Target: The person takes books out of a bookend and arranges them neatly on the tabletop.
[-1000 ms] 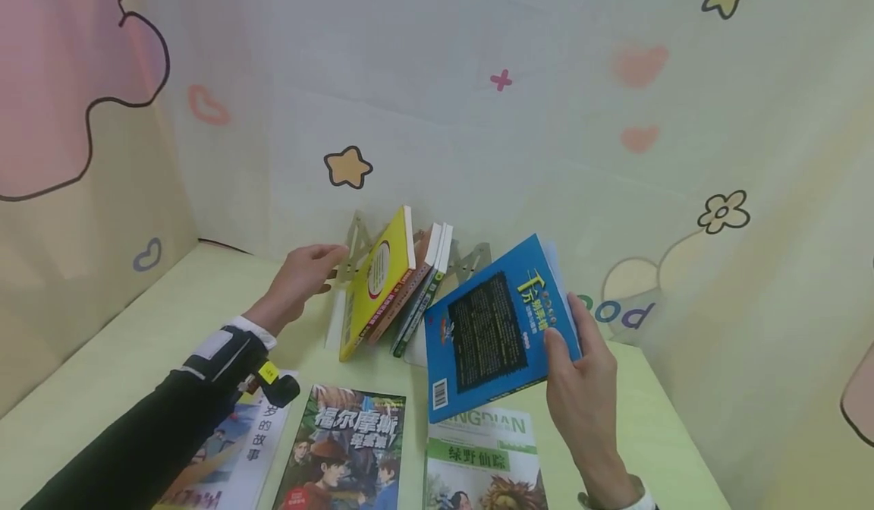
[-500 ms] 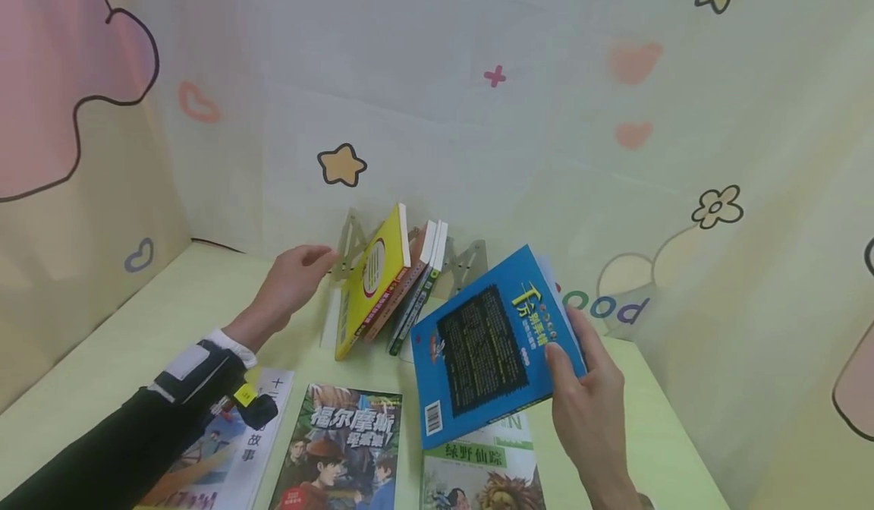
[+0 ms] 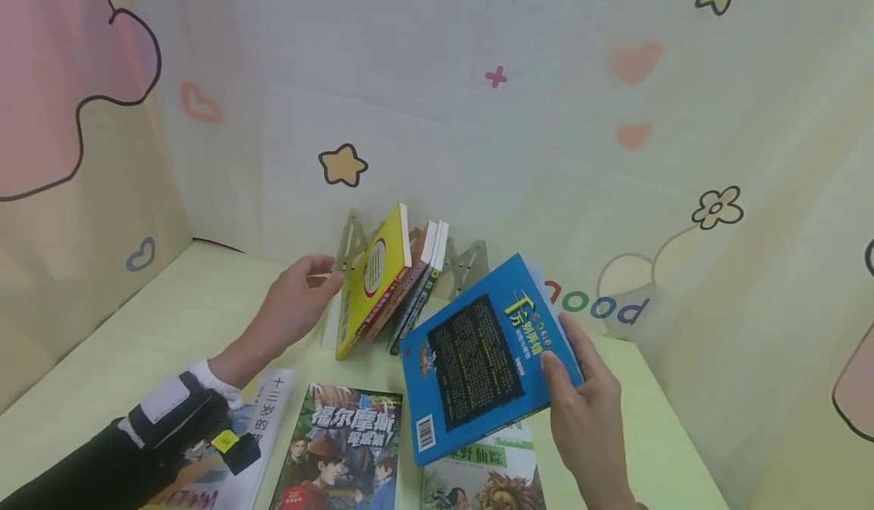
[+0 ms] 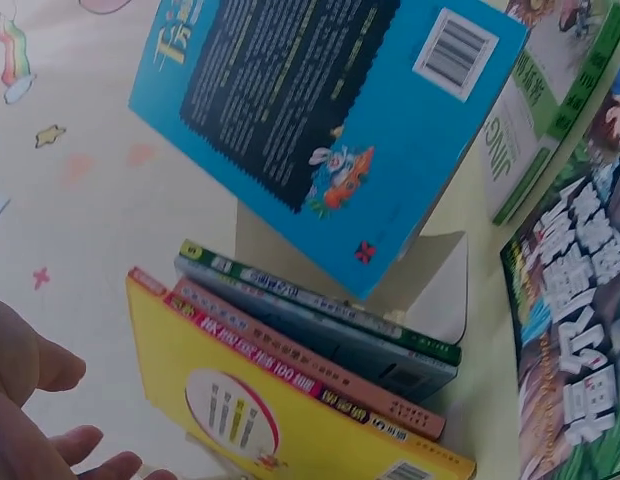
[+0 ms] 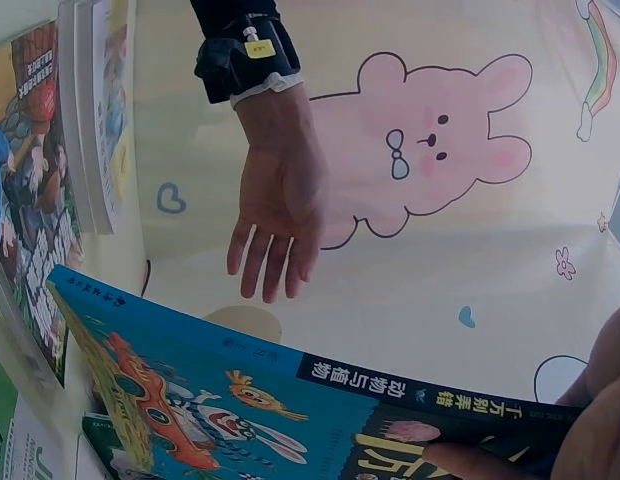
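My right hand (image 3: 590,423) grips a blue book (image 3: 471,369) by its right edge, with the thumb on the cover that faces me. This book is tilted in the air, its cover dark-panelled with a barcode at the lower corner. My left hand (image 3: 293,301) is beside a yellow book (image 3: 374,290), and the right wrist view shows that left hand (image 5: 280,195) with fingers extended and holding nothing. Behind the yellow book lean a brownish-pink book (image 3: 404,290) and thin green-spined books (image 3: 419,305). Metal bookends (image 3: 467,267) stand around this row.
Three books lie flat nearer me: a white-spined one (image 3: 262,419) partly under my left forearm, a comic-style one (image 3: 341,449), and a green-and-white one (image 3: 478,487) partly covered by the blue book. A patterned curtain (image 3: 437,115) backs the pale table (image 3: 225,297).
The blue book in my right hand has moved down and to the left. My left hand has dropped slightly beside the yellow book. The standing row looks unchanged.
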`<state>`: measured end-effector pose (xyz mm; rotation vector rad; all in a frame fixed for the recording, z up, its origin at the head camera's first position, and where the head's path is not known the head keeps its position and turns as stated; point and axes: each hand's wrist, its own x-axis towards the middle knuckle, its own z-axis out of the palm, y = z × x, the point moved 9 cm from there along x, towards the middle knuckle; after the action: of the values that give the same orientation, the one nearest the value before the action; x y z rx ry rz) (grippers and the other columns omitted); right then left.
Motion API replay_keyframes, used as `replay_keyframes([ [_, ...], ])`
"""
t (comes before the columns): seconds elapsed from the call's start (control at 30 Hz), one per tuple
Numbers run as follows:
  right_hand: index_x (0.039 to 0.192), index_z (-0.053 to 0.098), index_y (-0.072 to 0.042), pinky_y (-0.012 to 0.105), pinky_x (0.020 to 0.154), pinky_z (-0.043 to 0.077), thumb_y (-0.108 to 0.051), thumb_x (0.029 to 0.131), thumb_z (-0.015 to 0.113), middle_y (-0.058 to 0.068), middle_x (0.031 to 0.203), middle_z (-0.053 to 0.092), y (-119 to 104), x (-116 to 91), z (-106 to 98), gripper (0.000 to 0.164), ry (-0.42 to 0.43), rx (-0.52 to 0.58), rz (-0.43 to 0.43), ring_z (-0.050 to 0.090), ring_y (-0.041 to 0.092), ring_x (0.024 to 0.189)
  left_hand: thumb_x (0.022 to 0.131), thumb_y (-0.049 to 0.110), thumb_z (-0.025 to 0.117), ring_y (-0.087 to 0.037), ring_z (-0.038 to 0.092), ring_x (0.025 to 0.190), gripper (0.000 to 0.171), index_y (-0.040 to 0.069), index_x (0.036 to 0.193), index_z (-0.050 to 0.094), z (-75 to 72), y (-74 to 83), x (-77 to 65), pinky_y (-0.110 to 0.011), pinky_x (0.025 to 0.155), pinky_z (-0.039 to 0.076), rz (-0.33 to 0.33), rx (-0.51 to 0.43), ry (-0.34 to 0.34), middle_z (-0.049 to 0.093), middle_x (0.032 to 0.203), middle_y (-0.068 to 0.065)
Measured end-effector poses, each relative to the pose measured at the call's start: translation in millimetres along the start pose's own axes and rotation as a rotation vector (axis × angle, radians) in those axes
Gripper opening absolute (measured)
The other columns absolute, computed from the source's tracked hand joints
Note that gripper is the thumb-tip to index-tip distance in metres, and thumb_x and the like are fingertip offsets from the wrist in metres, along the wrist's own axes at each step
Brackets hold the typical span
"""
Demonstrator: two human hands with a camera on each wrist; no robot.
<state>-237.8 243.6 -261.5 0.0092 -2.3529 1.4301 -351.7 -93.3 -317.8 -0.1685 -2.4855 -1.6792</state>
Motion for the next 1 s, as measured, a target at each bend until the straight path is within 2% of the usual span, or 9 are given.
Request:
replay_keyframes([
  [0.13,0.162,0.035,-0.013,0.023,0.083,0.058,-0.011,0.109,0.051,0.017,0.146,0.053,1,-1,4,0.055,-0.023,0.025,0.02,0.061,0.032,0.113,0.108,0.024,0.055,-0.042,0.047,0.138,0.05,-0.004,0.148,0.046,13.5,11.7,-20.1,-0.058,0.109,0.044,0.09,0.043,-0.022,0.049,0.15,-0.023],
  [0.27,0.161,0.035,-0.012,0.024,0.083,0.059,-0.011,0.109,0.051,0.017,0.146,0.053,1,-2,8,0.055,-0.04,0.037,0.029,0.061,0.033,0.112,0.105,0.02,0.062,-0.038,0.048,0.137,0.048,-0.001,0.147,0.05,37.9,26.9,-46.9,-0.056,0.109,0.046,0.177,0.098,-0.074,0.053,0.147,-0.019],
  [0.47,0.162,0.035,-0.014,0.034,0.09,0.059,-0.012,0.109,0.051,0.017,0.152,0.049,0,-5,13,0.055,-0.052,0.026,0.05,0.061,0.034,0.118,0.102,0.023,0.069,-0.03,0.046,0.141,0.051,0.008,0.147,0.051,74.8,43.7,-82.1,-0.054,0.11,0.045,0.226,0.147,-0.186,0.05,0.151,-0.008],
  [0.6,0.161,0.036,-0.014,0.033,0.089,0.06,-0.012,0.109,0.052,0.017,0.151,0.051,-1,-8,17,0.055,-0.055,0.047,0.058,0.062,0.033,0.117,0.101,0.036,0.069,-0.031,0.043,0.143,0.059,0.013,0.151,0.048,98.0,46.6,-100.6,-0.057,0.108,0.046,0.229,0.159,-0.31,0.04,0.16,-0.006],
  [0.7,0.161,0.037,-0.014,0.034,0.089,0.06,-0.013,0.109,0.052,0.017,0.151,0.051,-2,-11,20,0.054,-0.061,0.059,0.055,0.063,0.033,0.117,0.1,0.049,0.066,-0.037,0.036,0.147,0.069,0.015,0.156,0.043,114.1,45.3,-111.0,-0.062,0.108,0.044,0.237,0.164,-0.404,0.031,0.165,-0.006],
  [0.77,0.161,0.037,-0.014,0.036,0.089,0.06,-0.013,0.109,0.052,0.018,0.151,0.051,-3,-13,23,0.054,-0.066,0.068,0.053,0.063,0.034,0.118,0.098,0.053,0.066,-0.043,0.03,0.15,0.075,0.016,0.158,0.04,122.6,44.2,-115.7,-0.063,0.107,0.044,0.256,0.175,-0.436,0.025,0.168,-0.008],
  [0.9,0.161,0.036,-0.014,0.04,0.092,0.059,-0.016,0.11,0.05,0.017,0.153,0.049,-6,-17,28,0.053,-0.081,0.072,0.047,0.062,0.033,0.121,0.096,0.056,0.068,-0.043,0.032,0.149,0.08,0.016,0.159,0.038,133.2,43.5,-120.0,-0.057,0.1,0.052,0.304,0.21,-0.436,0.017,0.171,-0.008],
  [1.0,0.161,0.035,-0.013,0.045,0.095,0.057,-0.019,0.111,0.047,0.016,0.155,0.048,-8,-19,32,0.052,-0.096,0.078,0.04,0.061,0.034,0.124,0.094,0.06,0.068,-0.037,0.037,0.147,0.083,0.018,0.159,0.038,138.6,43.0,-122.2,-0.056,0.1,0.053,0.325,0.235,-0.441,0.016,0.171,-0.005],
])
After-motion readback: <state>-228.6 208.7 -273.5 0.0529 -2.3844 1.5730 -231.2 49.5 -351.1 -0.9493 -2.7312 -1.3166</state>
